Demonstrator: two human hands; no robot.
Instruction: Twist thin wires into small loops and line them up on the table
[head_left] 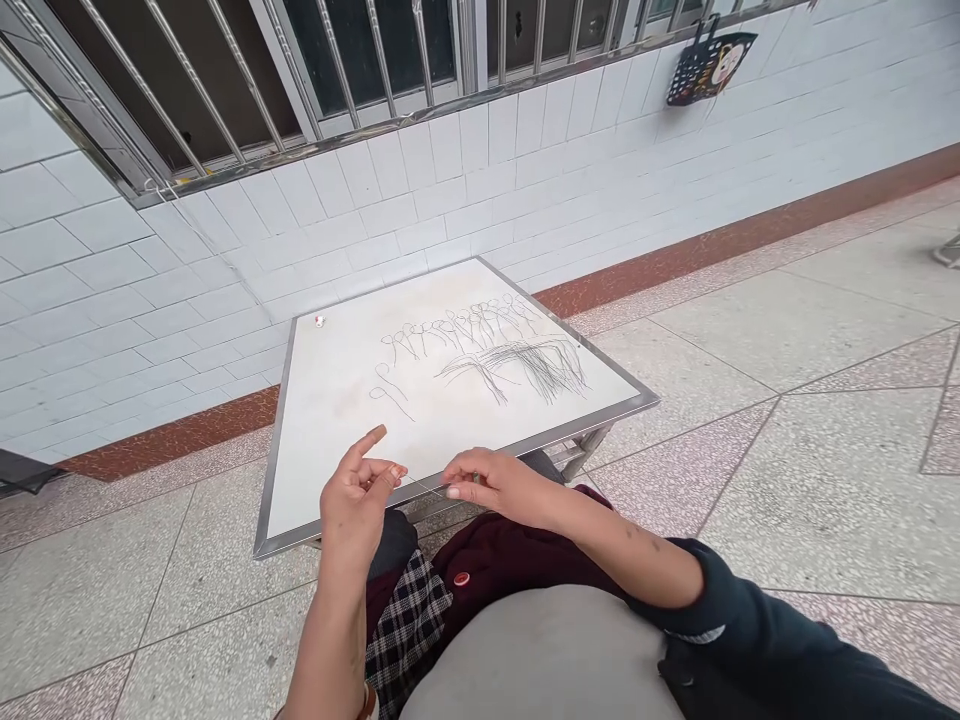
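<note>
Over the near edge of the white table [322,420], my left hand [356,505] is closed in a pinch, its index finger stretched out. A thin strand [424,484], wire or thread, runs from its fingertips to my right hand [506,485], which pinches the other part. Something orange-red shows at the left fingertips, too small to name. Beyond my hands lie a row of thin dark strands with looped ends [457,328] and a loose bundle of straight strands [551,368]. A few looped strands [390,388] lie apart, nearer my left hand.
A small white and red item [319,321] sits at the table's far left corner. The metal rim [457,468] faces my lap. Behind stand a white tiled wall [360,220] and barred windows [375,60]. A dark patterned bag [709,68] hangs at the upper right.
</note>
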